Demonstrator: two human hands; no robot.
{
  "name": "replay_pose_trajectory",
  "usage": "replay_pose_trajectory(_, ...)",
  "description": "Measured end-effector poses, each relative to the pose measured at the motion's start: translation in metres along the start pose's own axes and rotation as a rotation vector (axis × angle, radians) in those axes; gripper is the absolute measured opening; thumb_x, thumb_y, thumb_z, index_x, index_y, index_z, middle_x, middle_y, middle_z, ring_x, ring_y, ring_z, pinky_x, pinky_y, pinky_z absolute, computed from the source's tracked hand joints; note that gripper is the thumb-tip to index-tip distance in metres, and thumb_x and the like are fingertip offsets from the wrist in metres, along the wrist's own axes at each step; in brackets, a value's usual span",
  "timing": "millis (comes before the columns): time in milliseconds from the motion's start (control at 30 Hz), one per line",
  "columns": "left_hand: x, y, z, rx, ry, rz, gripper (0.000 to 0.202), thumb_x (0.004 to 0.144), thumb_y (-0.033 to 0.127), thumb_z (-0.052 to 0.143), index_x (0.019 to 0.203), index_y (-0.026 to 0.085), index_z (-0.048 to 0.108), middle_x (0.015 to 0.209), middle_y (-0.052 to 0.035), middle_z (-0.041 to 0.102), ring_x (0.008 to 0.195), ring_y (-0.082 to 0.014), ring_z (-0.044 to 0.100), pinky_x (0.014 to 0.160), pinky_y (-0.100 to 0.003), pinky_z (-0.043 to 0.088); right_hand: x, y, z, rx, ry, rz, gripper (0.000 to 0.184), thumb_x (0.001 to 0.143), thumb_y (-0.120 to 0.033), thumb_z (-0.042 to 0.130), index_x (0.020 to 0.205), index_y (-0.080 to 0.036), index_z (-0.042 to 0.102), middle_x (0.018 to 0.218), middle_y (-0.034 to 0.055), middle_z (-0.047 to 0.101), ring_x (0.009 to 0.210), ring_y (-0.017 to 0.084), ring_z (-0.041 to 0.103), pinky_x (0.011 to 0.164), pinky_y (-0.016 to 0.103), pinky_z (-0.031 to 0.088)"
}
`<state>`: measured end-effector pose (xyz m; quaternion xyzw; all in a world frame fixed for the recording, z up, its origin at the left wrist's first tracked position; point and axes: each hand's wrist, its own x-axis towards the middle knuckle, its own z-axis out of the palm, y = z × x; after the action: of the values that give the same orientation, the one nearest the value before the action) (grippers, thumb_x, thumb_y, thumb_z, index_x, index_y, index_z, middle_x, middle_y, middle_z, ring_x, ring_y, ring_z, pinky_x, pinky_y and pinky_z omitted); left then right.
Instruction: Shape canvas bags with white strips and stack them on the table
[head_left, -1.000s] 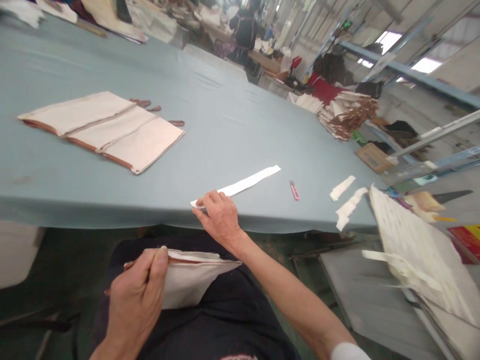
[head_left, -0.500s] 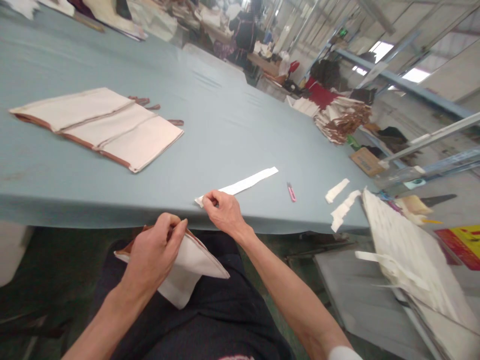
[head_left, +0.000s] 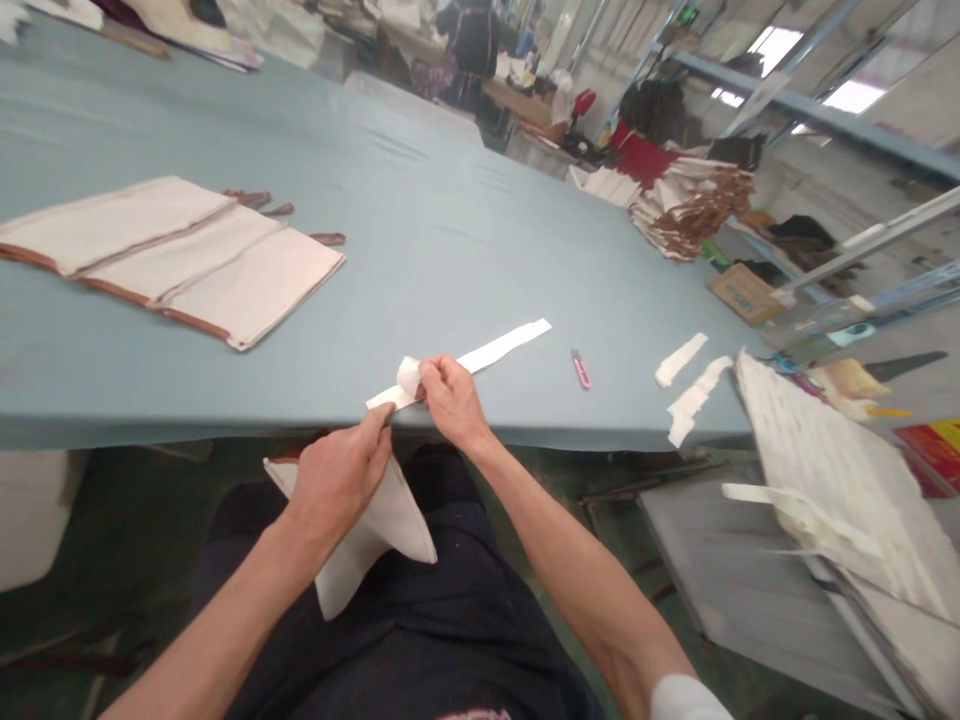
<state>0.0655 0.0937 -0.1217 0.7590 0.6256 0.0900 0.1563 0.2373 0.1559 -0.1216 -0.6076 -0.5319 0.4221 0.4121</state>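
Left hand (head_left: pixel 339 472) raised to strip (head_left: pixel 506 345), closed on fabric (head_left: pixel 384 530), right hand (head_left: pixel 454 402) pinching flap (head_left: pixel 408 374)

White light is glaring through the panes (head_left: pixel 776 50) at upper right, burning out to blank patches, while even light is washing over the blue-grey table cover (head_left: pixel 450 270) mid-frame. At lower left, the floor (head_left: pixel 146 520) is lying in murky shadow. Up top, the background clutter (head_left: pixel 517 72) is smearing into hazy blur; near centre the white strip (head_left: pixel 505 345) is showing almost no texture, and the wide lens is stretching the shelf rails (head_left: pixel 870 251) at far right
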Motion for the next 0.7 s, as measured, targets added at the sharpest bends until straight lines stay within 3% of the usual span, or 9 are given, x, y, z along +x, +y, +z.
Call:
replay_pose_trajectory(133,-0.002,-0.002,0.000,0.054,-0.035,-0.018,0.052,0.114,0.033,0.041,0.157,0.022,0.068,0.097,-0.0141,0.091,0.091,-0.0383,0.089,0.069,-0.036,0.057,0.013,0.009,-0.014,0.262,0.129,0.109,0.026,0.109,-0.039,0.053,0.091,-0.022,0.060,0.074,-0.0012,0.070,0.062,0.012,0.064,0.053,0.020,0.046)
replay_pose_trajectory(300,0.002,-0.005,0.003,0.088,-0.049,-0.026,0.053,0.113,0.035,0.039,0.157,0.023,0.067,0.089,-0.0122,0.088,0.087,-0.0382,0.087,0.066,-0.036,0.052,0.034,0.008,-0.068,0.500,0.372,0.144,0.026,0.114,-0.031,0.049,0.100,-0.019,0.067,0.094,0.0038,0.079,0.079,0.013,0.073,0.051,0.018,0.048)
replay_pose_trajectory(367,0.003,-0.006,0.003,0.097,-0.055,-0.029,0.054,0.113,0.036,0.039,0.157,0.023,0.067,0.087,-0.0122,0.087,0.086,-0.0386,0.087,0.066,-0.036,0.051,0.049,0.006,-0.095,0.564,0.470,0.174,0.026,0.118,-0.032,0.051,0.108,-0.017,0.070,0.103,0.0054,0.080,0.084,0.014,0.075,0.057,0.020,0.055)
replay_pose_trajectory(467,0.005,-0.007,0.004,0.102,-0.070,-0.028,0.054,0.113,0.036,0.039,0.157,0.022,0.066,0.087,-0.0124,0.086,0.084,-0.0386,0.085,0.066,-0.036,0.049,0.078,0.005,-0.131,0.617,0.598,0.235,0.030,0.113,-0.041,0.073,0.129,-0.016,0.073,0.121,0.0082,0.078,0.096,0.020,0.077,0.080,0.034,0.068)
replay_pose_trajectory(567,0.005,-0.008,0.005,0.106,-0.083,-0.033,0.053,0.113,0.035,0.040,0.158,0.021,0.065,0.088,-0.0137,0.085,0.082,-0.0390,0.083,0.066,-0.037,0.047,0.108,0.005,-0.160,0.621,0.690,0.286,0.039,0.111,-0.041,0.076,0.142,-0.018,0.071,0.138,0.0116,0.075,0.114,0.026,0.077,0.096,0.046,0.070)
replay_pose_trajectory(700,0.005,-0.010,0.007,0.100,-0.084,-0.043,0.051,0.114,0.033,0.041,0.157,0.019,0.065,0.088,-0.0144,0.084,0.081,-0.0399,0.082,0.067,-0.037,0.043,0.130,0.001,-0.189,0.601,0.762,0.287,0.041,0.111,-0.041,0.076,0.145,-0.018,0.070,0.143,0.0126,0.073,0.120,0.028,0.076,0.100,0.049,0.069)
